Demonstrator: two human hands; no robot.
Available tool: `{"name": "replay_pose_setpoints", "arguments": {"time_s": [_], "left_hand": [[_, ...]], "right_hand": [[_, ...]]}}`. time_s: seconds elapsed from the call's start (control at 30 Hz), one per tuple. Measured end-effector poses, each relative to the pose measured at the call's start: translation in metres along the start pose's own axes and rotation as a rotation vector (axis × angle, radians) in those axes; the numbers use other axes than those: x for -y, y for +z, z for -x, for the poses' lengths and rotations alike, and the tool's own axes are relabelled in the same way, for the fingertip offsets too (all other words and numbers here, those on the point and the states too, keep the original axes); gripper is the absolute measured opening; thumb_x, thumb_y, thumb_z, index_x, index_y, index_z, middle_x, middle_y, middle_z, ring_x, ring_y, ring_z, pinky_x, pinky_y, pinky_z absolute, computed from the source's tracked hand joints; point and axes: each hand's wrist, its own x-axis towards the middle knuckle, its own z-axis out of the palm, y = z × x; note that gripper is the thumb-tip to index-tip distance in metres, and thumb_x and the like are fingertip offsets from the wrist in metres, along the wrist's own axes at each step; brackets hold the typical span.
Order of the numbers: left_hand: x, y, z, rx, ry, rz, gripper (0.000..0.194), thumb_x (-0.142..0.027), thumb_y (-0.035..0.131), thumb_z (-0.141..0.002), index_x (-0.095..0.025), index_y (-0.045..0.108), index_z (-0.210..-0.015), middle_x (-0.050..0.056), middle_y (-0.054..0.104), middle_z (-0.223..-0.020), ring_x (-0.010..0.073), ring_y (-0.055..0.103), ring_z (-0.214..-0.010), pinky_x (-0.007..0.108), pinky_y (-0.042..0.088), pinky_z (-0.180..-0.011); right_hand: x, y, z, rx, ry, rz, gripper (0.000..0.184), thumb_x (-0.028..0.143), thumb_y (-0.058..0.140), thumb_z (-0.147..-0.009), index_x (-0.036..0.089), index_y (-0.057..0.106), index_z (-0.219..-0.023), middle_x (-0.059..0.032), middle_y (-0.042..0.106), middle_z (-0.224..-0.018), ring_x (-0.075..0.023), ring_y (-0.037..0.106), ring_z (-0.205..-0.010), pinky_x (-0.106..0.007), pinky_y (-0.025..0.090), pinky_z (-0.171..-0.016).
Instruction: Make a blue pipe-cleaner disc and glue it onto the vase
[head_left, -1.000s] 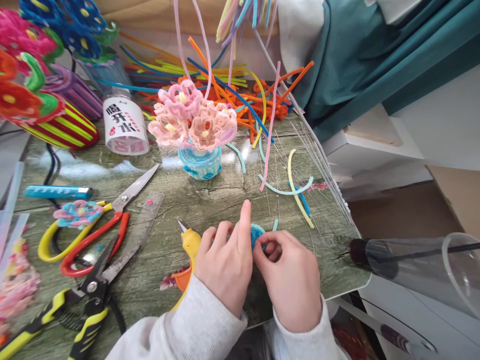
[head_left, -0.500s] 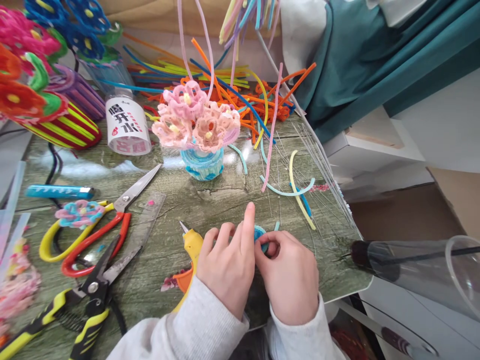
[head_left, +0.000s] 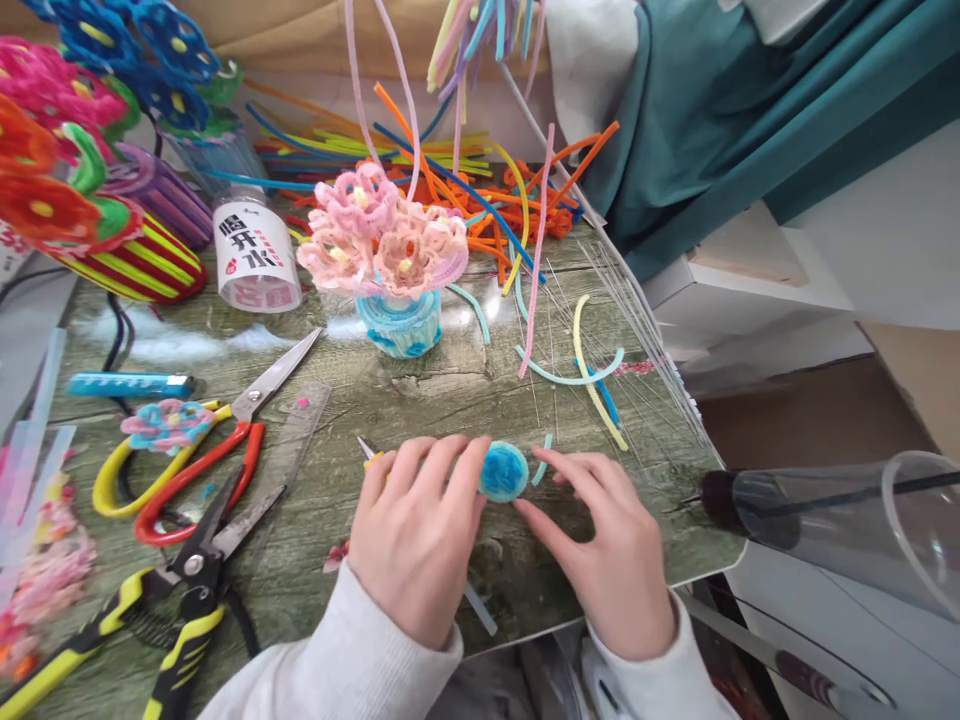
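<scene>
A small round blue pipe-cleaner disc (head_left: 503, 472) with a paler rim is tilted toward me near the table's front. My left hand (head_left: 416, 535) grips its left edge with the fingertips; the thumb is mostly hidden. My right hand (head_left: 611, 545) is just right of the disc, thumb and fingers apart, holding nothing. Beside its fingertips lies a short light-blue pipe-cleaner piece (head_left: 542, 460). Beneath my left hand lies a glue gun, mostly covered, with its metal nozzle (head_left: 365, 449) showing. A translucent glue stick (head_left: 480, 608) shows below the hand.
Behind stands a pink pipe-cleaner flower pot (head_left: 399, 325). Red-yellow scissors (head_left: 244, 430), black-yellow cutters (head_left: 193, 580) and a clear ruler (head_left: 304, 420) lie left. Loose pipe cleaners (head_left: 536, 260) and thin wires (head_left: 637, 330) spread back right. A clear tube (head_left: 810, 515) juts over the right edge.
My right hand has let go of the disc, spread its fingers and moved right. My left hand has shifted left, its raised index finger now lowered. The disc and glue stick show more clearly.
</scene>
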Motion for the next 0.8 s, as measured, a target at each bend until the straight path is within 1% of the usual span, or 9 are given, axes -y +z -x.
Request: {"name": "replay_pose_setpoints", "arguments": {"time_s": [0.07, 0.1, 0.17, 0.27, 0.33, 0.47, 0.63, 0.8], "left_hand": [[0.001, -0.002, 0.005, -0.015, -0.011, 0.038, 0.011, -0.022, 0.058, -0.089, -0.021, 0.066, -0.097, 0.001, 0.068, -0.086, 0.0216, 0.054, -0.080, 0.035, 0.036, -0.071], [0.000, -0.001, 0.006, -0.012, -0.021, 0.059, 0.008, -0.023, 0.057, -0.090, -0.022, 0.065, -0.090, 0.000, 0.065, -0.077, 0.0209, 0.052, -0.075, 0.034, 0.036, -0.069], [-0.004, 0.002, 0.008, -0.007, -0.053, 0.093, 0.012, -0.024, 0.056, -0.091, -0.022, 0.064, -0.082, 0.000, 0.059, -0.069, 0.0204, 0.049, -0.070, 0.034, 0.035, -0.066], [-0.012, 0.008, 0.005, -0.015, -0.108, 0.094, 0.014, -0.022, 0.055, -0.090, -0.022, 0.063, -0.079, 0.000, 0.058, -0.068, 0.0209, 0.049, -0.070, 0.034, 0.034, -0.065], [-0.017, 0.012, 0.001, -0.022, -0.117, 0.055, 0.015, -0.022, 0.054, -0.090, -0.022, 0.062, -0.078, 0.001, 0.058, -0.068, 0.0213, 0.049, -0.069, 0.035, 0.034, -0.064], [-0.024, 0.017, -0.004, -0.026, -0.109, -0.025, 0.016, -0.022, 0.055, -0.088, -0.022, 0.062, -0.073, 0.000, 0.057, -0.065, 0.0217, 0.049, -0.068, 0.035, 0.033, -0.063], [-0.030, 0.021, -0.007, -0.015, -0.104, -0.150, 0.021, -0.019, 0.052, -0.089, -0.022, 0.061, -0.071, 0.001, 0.057, -0.063, 0.0225, 0.049, -0.067, 0.035, 0.032, -0.063], [-0.033, 0.022, -0.010, -0.001, -0.101, -0.197, 0.024, -0.019, 0.049, -0.091, -0.021, 0.061, -0.071, 0.002, 0.057, -0.062, 0.0223, 0.049, -0.066, 0.035, 0.032, -0.062]], "right_hand": [[-0.006, 0.009, -0.001, -0.003, -0.067, 0.059, 0.044, 0.044, 0.062, -0.088, 0.022, 0.059, -0.125, -0.0084, 0.061, -0.096, -0.0248, 0.057, -0.089, -0.038, 0.048, -0.076], [-0.008, 0.013, -0.002, -0.005, -0.087, 0.079, 0.047, 0.045, 0.062, -0.087, 0.021, 0.058, -0.127, -0.0090, 0.060, -0.097, -0.0254, 0.056, -0.090, -0.039, 0.047, -0.076], [-0.009, 0.019, -0.004, -0.007, -0.113, 0.087, 0.048, 0.047, 0.062, -0.087, 0.020, 0.059, -0.127, -0.0089, 0.059, -0.097, -0.0252, 0.054, -0.089, -0.039, 0.046, -0.076], [-0.008, 0.023, -0.006, -0.027, -0.132, 0.077, 0.042, 0.045, 0.063, -0.087, 0.021, 0.062, -0.121, -0.0075, 0.058, -0.093, -0.0236, 0.053, -0.084, -0.038, 0.044, -0.075], [-0.007, 0.023, -0.007, -0.043, -0.136, 0.077, 0.039, 0.043, 0.063, -0.086, 0.021, 0.064, -0.119, -0.0070, 0.058, -0.092, -0.0232, 0.053, -0.083, -0.038, 0.042, -0.074], [-0.007, 0.022, -0.007, -0.046, -0.142, 0.055, 0.037, 0.040, 0.064, -0.085, 0.021, 0.065, -0.117, -0.0070, 0.059, -0.092, -0.0235, 0.053, -0.083, -0.037, 0.041, -0.072], [-0.007, 0.022, -0.007, -0.054, -0.136, 0.033, 0.034, 0.042, 0.058, -0.089, 0.020, 0.066, -0.114, -0.0082, 0.060, -0.094, -0.0241, 0.052, -0.085, -0.037, 0.041, -0.073], [-0.006, 0.022, -0.007, -0.050, -0.150, 0.024, 0.031, 0.037, 0.057, -0.091, 0.018, 0.065, -0.113, -0.0086, 0.061, -0.094, -0.0245, 0.052, -0.086, -0.038, 0.039, -0.075]]}}
